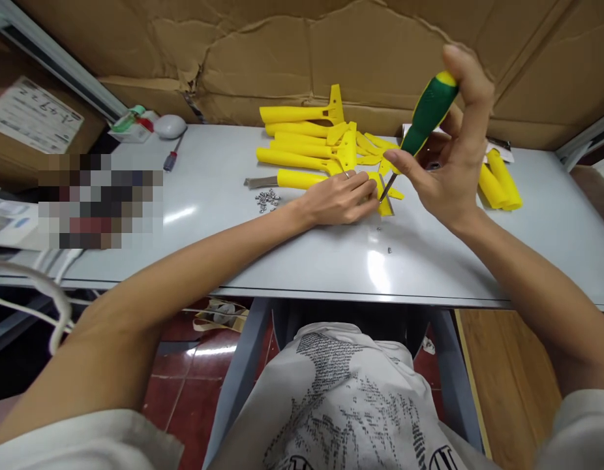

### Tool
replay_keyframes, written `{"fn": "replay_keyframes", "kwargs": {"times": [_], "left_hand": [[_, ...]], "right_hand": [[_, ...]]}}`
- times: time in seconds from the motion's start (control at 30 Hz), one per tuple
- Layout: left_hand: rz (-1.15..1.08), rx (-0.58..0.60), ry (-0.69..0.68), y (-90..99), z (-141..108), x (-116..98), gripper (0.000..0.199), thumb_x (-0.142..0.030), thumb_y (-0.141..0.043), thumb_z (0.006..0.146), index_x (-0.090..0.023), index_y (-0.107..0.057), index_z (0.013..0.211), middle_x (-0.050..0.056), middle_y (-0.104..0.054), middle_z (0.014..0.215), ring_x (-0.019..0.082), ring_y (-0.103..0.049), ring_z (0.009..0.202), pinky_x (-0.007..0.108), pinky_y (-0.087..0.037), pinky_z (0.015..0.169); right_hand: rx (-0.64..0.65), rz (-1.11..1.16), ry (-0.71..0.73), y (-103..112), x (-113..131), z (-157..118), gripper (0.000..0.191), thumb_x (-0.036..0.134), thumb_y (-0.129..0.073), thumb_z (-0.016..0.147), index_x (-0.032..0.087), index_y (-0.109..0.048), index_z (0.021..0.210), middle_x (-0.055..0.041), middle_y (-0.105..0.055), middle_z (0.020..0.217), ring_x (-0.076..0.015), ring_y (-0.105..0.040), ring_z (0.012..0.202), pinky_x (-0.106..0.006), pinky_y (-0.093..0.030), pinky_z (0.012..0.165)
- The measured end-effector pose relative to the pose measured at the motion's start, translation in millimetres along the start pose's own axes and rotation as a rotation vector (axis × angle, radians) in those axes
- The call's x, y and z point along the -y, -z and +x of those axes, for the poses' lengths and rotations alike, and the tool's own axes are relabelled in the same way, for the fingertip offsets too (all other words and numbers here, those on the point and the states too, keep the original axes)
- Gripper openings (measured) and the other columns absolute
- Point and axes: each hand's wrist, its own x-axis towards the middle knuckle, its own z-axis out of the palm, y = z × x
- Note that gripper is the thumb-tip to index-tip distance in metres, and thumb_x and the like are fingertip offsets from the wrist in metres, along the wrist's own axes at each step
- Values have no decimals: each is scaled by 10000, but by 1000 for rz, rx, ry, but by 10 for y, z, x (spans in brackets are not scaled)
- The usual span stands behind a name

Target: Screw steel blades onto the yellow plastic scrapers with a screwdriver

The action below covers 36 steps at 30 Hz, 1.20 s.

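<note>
My left hand presses a yellow scraper with a metal end down on the grey-white table, its fingers together over the head. In my right hand is a green and yellow screwdriver, gripped between thumb and fingers. The screwdriver is tilted, with its tip at the scraper's head beside my left fingertips. Several yellow scraper handles lie stacked just behind my left hand. Small yellow pieces lie to their right. A pile of small metal screws is left of my left hand, and a loose screw lies nearer the front edge.
Yellow tubes lie right of my right hand. A small screwdriver, a white rounded object and a small box are at the back left. Cardboard stands behind the table. White cables hang at the left edge.
</note>
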Motion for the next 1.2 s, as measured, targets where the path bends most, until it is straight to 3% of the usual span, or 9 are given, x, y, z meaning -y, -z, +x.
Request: {"fn": "replay_keyframes", "kwargs": {"times": [0.13, 0.23, 0.3, 0.43, 0.53, 0.63, 0.83, 1.07, 1.2], "left_hand": [[247, -220, -152, -8, -26, -1, 237, -121, -551, 1129, -198, -708, 969, 100, -775, 998, 222, -692, 875, 330, -527, 653], [315, -298, -220, 18, -26, -38, 219, -139, -625, 1116, -189, -683, 910, 77, -748, 947, 205, -666, 831, 323, -539, 658], [328, -286, -218, 29, -22, -51, 247, -168, -615, 1134, -194, -671, 894, 70, -727, 922, 207, -660, 826, 332, -548, 673], [293, -275, -218, 8, -35, -35, 230, -151, -600, 1134, -178, -678, 919, 82, -713, 931, 212, -647, 829, 336, -513, 654], [203, -238, -206, -24, -60, -11, 213, -172, -589, 1153, -169, -691, 966, 87, -712, 969, 214, -653, 859, 350, -518, 690], [102, -189, -171, -42, -81, 4, 224, -197, -561, 1175, -171, -694, 997, 86, -713, 995, 217, -673, 892, 361, -534, 720], [117, -194, -136, -56, -75, 10, 281, -227, -531, 1187, -196, -656, 937, 53, -715, 934, 196, -679, 825, 330, -507, 638], [111, -223, -115, -65, -72, 14, 338, -207, -469, 1190, -187, -649, 904, 43, -711, 904, 174, -695, 782, 307, -475, 617], [109, -189, -104, -110, -87, 23, 355, -220, -442, 1201, -176, -668, 932, 57, -736, 932, 187, -720, 800, 317, -496, 650]], "right_hand": [[66, 124, 140, -47, -259, 39, 917, 910, -769, 914, 541, -462, 1695, 25, -475, 1842, -286, -793, 1171, -406, -737, 803], [111, 270, 184, -78, -354, 25, 728, 798, -742, 997, 592, -505, 1653, 73, -495, 1788, -288, -779, 1250, -477, -762, 929], [86, 313, 145, -97, -355, 13, 667, 736, -808, 976, 561, -577, 1576, 50, -574, 1677, -282, -782, 1219, -480, -764, 923], [-36, 223, 83, -109, -332, -8, 825, 896, -875, 815, 501, -598, 1484, -9, -694, 1356, -276, -769, 1057, -439, -735, 794], [-33, 170, 83, -55, -310, -22, 831, 984, -768, 838, 507, -617, 1502, -11, -687, 1457, -304, -770, 1122, -449, -719, 805], [32, 225, 82, 5, -296, -19, 656, 908, -685, 952, 582, -632, 1519, 30, -684, 1574, -325, -786, 1179, -500, -734, 867], [-102, 351, 251, -30, -471, 31, 641, 785, -895, 886, 517, -668, 1422, 18, -745, 1272, -295, -828, 1124, -512, -771, 849], [-6, 386, 56, 18, -399, 12, 537, 815, -747, 988, 516, -702, 1432, 1, -845, 1301, -317, -867, 1127, -559, -755, 952], [-157, 445, 252, -143, -520, 130, 491, 719, -906, 932, 465, -711, 1305, 34, -765, 1261, -282, -864, 1134, -491, -764, 877]]}}
